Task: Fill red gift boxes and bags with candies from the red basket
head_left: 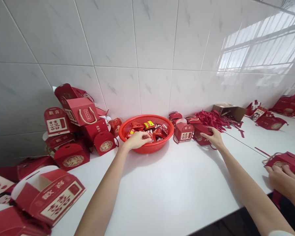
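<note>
My left hand point(139, 139) reaches over the near rim of a red plastic basket point(148, 149). Its fingers are stretched out, slightly apart, at the wrapped candies point(159, 132) inside; nothing shows in its grasp. My right hand point(214, 137) grips the top of a small closed red gift box point(201, 133) on the table, right of the basket. Beside that box stands another closed red gift box point(184, 132) with a cream label, and several more sit behind it.
Red gift boxes point(75, 160) pile up at left, an open one point(48, 193) nearest. Red ribbons point(211, 118) lie by an open cardboard box point(228, 111). At right, another person's hand point(282, 178) holds a red box point(291, 164). White table point(174, 186) meets a tiled wall point(154, 91).
</note>
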{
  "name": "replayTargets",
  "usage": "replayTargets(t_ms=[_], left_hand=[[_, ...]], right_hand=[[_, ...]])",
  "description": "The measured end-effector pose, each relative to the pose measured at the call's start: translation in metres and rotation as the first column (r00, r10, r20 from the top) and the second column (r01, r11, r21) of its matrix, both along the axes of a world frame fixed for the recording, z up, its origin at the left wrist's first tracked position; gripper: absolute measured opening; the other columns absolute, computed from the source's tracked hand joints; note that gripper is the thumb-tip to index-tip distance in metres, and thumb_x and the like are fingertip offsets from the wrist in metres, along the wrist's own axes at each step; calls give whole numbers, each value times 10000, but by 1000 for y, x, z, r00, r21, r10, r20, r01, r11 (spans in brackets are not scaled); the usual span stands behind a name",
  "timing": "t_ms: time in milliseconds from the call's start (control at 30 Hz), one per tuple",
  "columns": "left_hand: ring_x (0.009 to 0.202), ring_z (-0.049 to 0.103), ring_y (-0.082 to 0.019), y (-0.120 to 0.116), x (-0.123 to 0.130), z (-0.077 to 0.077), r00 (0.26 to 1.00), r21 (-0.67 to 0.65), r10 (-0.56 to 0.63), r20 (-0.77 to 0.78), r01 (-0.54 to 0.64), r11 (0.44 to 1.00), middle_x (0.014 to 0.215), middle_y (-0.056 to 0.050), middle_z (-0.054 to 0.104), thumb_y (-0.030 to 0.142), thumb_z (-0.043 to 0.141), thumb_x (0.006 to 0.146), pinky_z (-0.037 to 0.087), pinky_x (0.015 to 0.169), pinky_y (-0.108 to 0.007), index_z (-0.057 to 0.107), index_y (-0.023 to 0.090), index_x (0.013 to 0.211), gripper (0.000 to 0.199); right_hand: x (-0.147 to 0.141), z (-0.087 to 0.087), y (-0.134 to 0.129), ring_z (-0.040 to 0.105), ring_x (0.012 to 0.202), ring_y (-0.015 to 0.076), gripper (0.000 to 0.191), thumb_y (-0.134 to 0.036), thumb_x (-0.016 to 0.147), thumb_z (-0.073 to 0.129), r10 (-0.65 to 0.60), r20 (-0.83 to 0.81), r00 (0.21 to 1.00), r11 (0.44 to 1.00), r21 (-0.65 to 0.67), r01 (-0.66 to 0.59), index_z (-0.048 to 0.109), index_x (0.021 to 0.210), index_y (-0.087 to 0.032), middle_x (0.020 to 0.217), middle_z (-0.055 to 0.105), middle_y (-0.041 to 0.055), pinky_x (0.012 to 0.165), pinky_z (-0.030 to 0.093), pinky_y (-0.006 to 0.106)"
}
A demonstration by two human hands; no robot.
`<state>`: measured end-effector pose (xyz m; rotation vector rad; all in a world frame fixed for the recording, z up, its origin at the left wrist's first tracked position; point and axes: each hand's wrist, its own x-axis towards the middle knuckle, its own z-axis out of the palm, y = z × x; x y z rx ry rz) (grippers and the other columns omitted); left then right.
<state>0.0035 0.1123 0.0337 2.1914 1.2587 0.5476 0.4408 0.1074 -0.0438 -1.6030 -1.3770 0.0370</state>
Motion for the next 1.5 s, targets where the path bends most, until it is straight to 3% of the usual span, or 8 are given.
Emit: replayTargets(t_ms=[200,433,567,700,967,1067,1267,1500], left_hand=[[895,696,-250,0,1,-3,1000,5,-9,13,9,1000,930,-55,764,475,592,782,534,834,-335,689,198,840,299],[927,706,-257,5,0,-10,999,9,12,33,-12,1000,942,-52,768,426,609,779,543,857,-343,696,196,841,253],[944,704,-265,3,0,-8,1000,2,6,24,-6,1000,958,-59,770,417,606,778,542,860,-346,694,197,841,246],[896,704,-254,2,1,-5,1000,0,-6,14,6,1000,934,-56,765,456,591,774,539,852,-343,683,199,828,278],[922,697,-261,3,2,-8,1000,12,-11,17,11,1000,949,-49,769,474,590,770,532,848,-345,696,209,825,291],[933,698,-264,2,2,-9,1000,21,-3,19,3,1000,950,-50,771,466,587,773,529,864,-346,701,206,829,289],[895,689,-254,-2,4,-2,1000,20,-20,-7,20,1000,946,-56,762,477,561,776,515,863,-337,692,201,816,308],[888,686,-254,-3,4,-3,1000,30,-18,-18,18,999,938,-53,759,457,548,795,508,843,-338,689,204,809,290]], right_hand=[[-13,-7,55,545,1186,386,643,-612,631,700,3,-9,1000,1000,10,-3,642,1072,-147,1154,653,190,1081,363,535],[-21,-6,84,316,1448,386,779,-682,739,617,-32,-158,987,999,-14,30,565,1289,-132,1453,489,216,1178,264,504],[-20,2,80,340,1453,330,735,-667,856,454,-85,-250,964,996,-6,86,487,1379,-151,1508,451,186,1183,274,456],[-20,6,60,470,1344,328,748,-650,828,508,-140,-274,951,989,12,149,462,1378,-144,1423,534,185,1128,348,446],[-36,11,52,524,1262,416,776,-567,710,696,-218,-7,976,960,-182,213,506,1324,-132,1346,570,243,1027,427,524],[-25,12,56,569,1205,417,695,-452,674,731,-132,32,991,956,-260,136,554,1280,-161,1254,635,211,987,459,533],[27,11,38,692,916,258,589,-139,576,592,58,-25,998,962,-266,-62,646,1158,-208,1008,745,52,843,552,363],[32,1,45,598,1168,377,758,-132,589,541,-161,-61,985,975,-163,149,518,1347,-130,1259,642,205,1003,466,517]])
